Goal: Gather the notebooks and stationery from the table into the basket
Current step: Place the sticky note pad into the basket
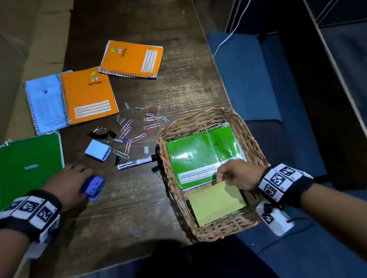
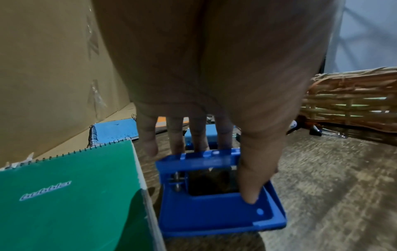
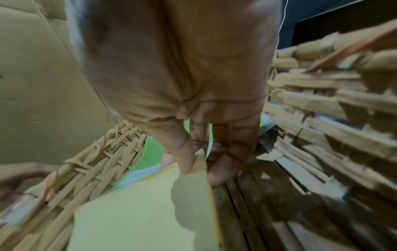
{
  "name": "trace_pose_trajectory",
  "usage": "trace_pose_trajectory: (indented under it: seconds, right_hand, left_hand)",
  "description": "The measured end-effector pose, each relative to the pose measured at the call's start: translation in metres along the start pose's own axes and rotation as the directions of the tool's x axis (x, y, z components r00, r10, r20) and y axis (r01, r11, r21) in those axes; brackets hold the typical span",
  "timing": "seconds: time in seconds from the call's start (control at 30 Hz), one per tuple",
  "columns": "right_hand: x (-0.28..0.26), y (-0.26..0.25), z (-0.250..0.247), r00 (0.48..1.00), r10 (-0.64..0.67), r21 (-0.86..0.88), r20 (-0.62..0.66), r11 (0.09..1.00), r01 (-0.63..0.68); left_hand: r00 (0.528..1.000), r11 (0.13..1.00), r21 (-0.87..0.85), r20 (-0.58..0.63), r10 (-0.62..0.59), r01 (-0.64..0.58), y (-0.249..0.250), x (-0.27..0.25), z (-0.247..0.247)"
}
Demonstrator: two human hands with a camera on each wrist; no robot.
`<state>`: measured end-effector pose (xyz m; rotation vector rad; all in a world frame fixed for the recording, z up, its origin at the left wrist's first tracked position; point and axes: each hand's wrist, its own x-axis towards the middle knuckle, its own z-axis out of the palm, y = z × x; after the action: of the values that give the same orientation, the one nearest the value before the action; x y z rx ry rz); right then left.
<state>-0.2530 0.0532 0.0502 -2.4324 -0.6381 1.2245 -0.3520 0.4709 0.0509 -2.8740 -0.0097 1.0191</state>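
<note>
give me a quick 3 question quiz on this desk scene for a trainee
1. True or false: the right hand pinches a pale yellow pad of sticky notes inside the woven wicker basket.

2. Multiple choice: what does the left hand grip? A) the white marker pen B) the blue plastic hole punch C) the pale blue folded paper block

3. Fill in: how many orange spiral notebooks lie on the dark wooden table?

Key:
1. True; thumb and fingers pinch its corner, beside the glossy green spiral notebook.
2. B; the blue plastic hole punch is held beside the dark green notebook.
3. Two: one beside the pale blue notebook, one farther back.
</note>
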Motion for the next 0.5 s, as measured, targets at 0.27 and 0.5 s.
trace_pose_trajectory:
  seconds: [0.27, 0.5]
  right_hand:
    - [-0.008, -0.009, -0.001, 0.991, 0.08, -0.153, -0.105, 0.984, -0.095]
    - [-0.08, -0.045, -0.069, 0.949, -0.075, 0.527, -0.307, 0.817, 0.235]
  left_hand:
    - [0.991, 0.987, -0.129, -0.104, 0.083, -0.096, 0.02, -0.032, -0.037]
    - [0.887, 0.539, -0.714, -0.432, 0.164, -0.447, 0.127, -0.067, -0.111]
